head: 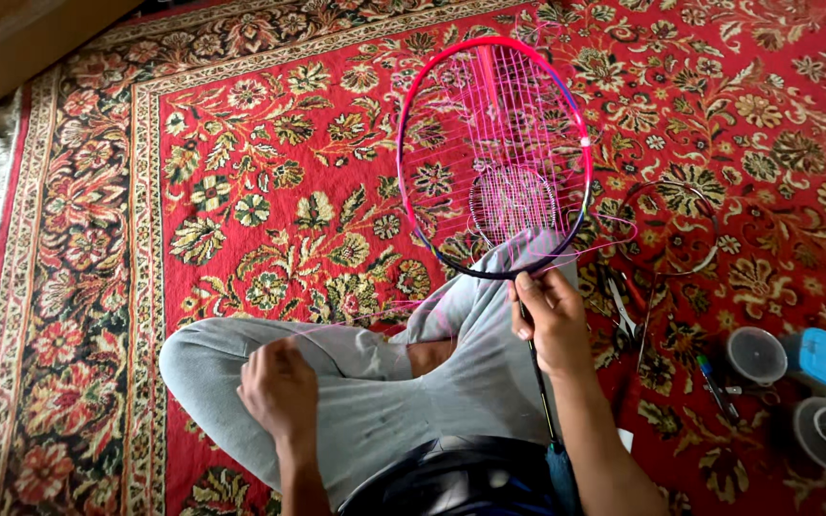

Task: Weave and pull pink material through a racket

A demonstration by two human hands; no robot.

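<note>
A badminton racket (494, 158) is being strung: it is gripped at the throat and upper shaft by the right hand (549, 320), closed around it, while the left hand (279, 387), curled shut on the grey-clad knee, appears to pinch the loose pink string (375, 313) that is drawn across the lap, though the grip itself cannot be made out clearly. The racket is held above the lap and the red patterned carpet (241, 191), its long axis running away from the body, head up and tilted slightly left, handle towards the waist. The weave looks partly done, and the next pass is judged to call for the free string end to be threaded through a frame hole and pulled taut.
</note>
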